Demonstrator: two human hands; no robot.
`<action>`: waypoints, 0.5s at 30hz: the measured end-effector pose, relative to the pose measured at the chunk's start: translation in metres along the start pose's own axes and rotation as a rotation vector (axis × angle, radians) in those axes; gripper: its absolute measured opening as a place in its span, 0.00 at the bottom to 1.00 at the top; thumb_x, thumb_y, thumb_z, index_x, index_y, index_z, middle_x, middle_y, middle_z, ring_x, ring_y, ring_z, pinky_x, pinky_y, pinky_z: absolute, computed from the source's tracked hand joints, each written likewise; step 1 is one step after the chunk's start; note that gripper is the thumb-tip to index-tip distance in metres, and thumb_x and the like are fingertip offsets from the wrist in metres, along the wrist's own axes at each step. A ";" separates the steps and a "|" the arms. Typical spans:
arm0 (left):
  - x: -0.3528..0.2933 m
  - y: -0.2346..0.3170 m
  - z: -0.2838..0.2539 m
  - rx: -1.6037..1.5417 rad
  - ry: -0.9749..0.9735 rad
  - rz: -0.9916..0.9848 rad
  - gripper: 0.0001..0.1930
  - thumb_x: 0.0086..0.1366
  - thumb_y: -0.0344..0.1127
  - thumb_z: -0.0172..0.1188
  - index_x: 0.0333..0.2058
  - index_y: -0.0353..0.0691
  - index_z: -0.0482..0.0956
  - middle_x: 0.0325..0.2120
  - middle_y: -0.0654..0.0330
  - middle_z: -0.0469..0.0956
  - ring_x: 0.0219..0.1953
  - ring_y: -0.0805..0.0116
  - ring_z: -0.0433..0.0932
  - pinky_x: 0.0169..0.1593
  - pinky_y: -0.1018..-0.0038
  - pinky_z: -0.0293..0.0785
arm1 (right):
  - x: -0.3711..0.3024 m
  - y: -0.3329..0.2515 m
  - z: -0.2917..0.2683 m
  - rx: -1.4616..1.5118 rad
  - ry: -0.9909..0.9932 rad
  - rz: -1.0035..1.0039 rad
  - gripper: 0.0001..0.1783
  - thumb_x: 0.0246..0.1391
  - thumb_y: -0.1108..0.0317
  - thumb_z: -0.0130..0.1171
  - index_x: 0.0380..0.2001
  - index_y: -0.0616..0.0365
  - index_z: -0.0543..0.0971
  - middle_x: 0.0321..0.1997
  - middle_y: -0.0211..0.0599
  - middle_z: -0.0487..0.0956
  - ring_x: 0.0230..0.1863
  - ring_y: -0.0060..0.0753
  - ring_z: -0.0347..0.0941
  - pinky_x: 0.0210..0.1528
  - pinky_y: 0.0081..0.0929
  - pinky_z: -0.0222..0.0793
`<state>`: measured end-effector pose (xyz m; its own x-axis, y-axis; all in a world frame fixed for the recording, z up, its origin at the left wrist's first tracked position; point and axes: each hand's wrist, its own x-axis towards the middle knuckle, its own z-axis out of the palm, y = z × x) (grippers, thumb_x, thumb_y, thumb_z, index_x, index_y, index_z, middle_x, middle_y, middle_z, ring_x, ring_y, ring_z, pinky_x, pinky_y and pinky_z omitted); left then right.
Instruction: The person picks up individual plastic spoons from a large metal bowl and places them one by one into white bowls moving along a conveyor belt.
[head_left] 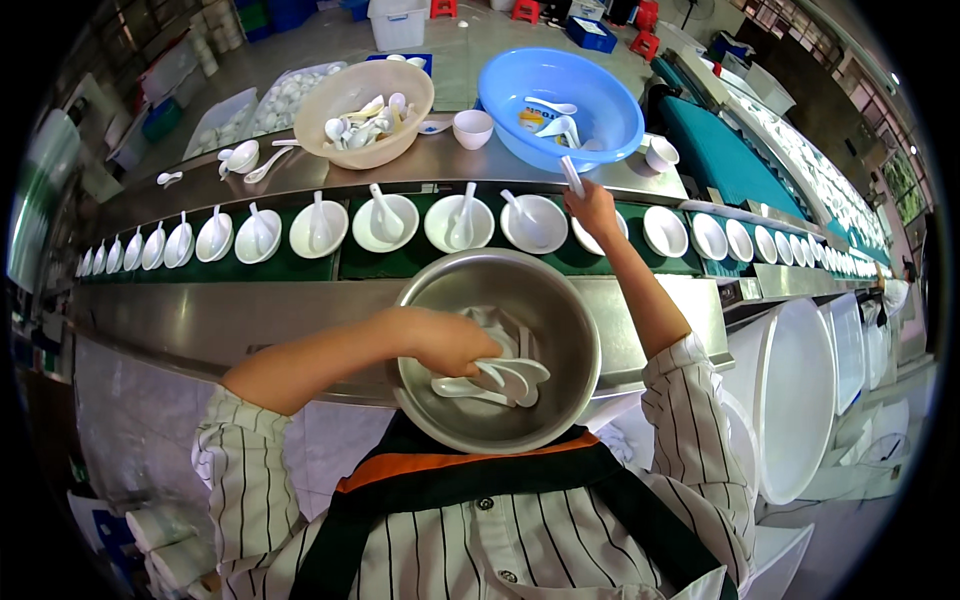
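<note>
My left hand (455,342) reaches into a large steel basin (420,285) in front of me. Its fingers are closed round several white soup spoons (515,380), and more white pieces lie beneath them. Over the green conveyor belt (400,262), my right hand (592,210) grips a white spoon (572,177), whose handle sticks up past the fingers; its other end is hidden. Just under that hand sits a white bowl (618,226), partly covered by it. To its left, a row of white bowls (535,224) each has a spoon leaning inside; bowls (665,232) to the right hold none.
On the steel ledge beyond the belt stand a beige basin (400,85) of spoons, a blue basin (620,110) with a few spoons, and small white cups (473,130). White tubs (790,400) stand at my right. A teal belt (715,150) runs off at the far right.
</note>
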<state>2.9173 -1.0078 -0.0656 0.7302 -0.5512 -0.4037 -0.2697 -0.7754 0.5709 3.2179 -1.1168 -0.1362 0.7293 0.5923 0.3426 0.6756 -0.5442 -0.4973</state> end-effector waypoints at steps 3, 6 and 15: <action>0.011 0.004 -0.012 -0.034 0.014 0.051 0.11 0.57 0.38 0.50 0.35 0.37 0.68 0.27 0.48 0.74 0.33 0.48 0.72 0.38 0.59 0.65 | -0.015 0.035 0.006 -0.143 -0.021 0.047 0.16 0.45 0.57 0.54 0.30 0.59 0.76 0.25 0.48 0.76 0.31 0.52 0.73 0.35 0.41 0.66; 0.015 0.006 -0.028 -0.075 0.022 0.101 0.11 0.57 0.38 0.50 0.35 0.38 0.69 0.26 0.49 0.74 0.32 0.51 0.72 0.37 0.61 0.65 | -0.021 0.040 -0.011 0.144 0.071 0.063 0.15 0.46 0.58 0.54 0.29 0.60 0.75 0.22 0.41 0.76 0.26 0.38 0.75 0.31 0.30 0.67; 0.049 0.002 -0.075 -0.039 -0.009 0.064 0.14 0.57 0.40 0.52 0.37 0.37 0.69 0.32 0.52 0.72 0.36 0.58 0.71 0.40 0.68 0.65 | -0.033 0.093 -0.060 -0.158 0.124 0.128 0.30 0.42 0.50 0.60 0.41 0.64 0.71 0.37 0.52 0.75 0.40 0.49 0.72 0.43 0.35 0.67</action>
<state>2.9995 -1.0135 -0.0302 0.7067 -0.6022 -0.3714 -0.2910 -0.7259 0.6232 3.2629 -1.2226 -0.1464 0.8113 0.4403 0.3846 0.5781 -0.7022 -0.4155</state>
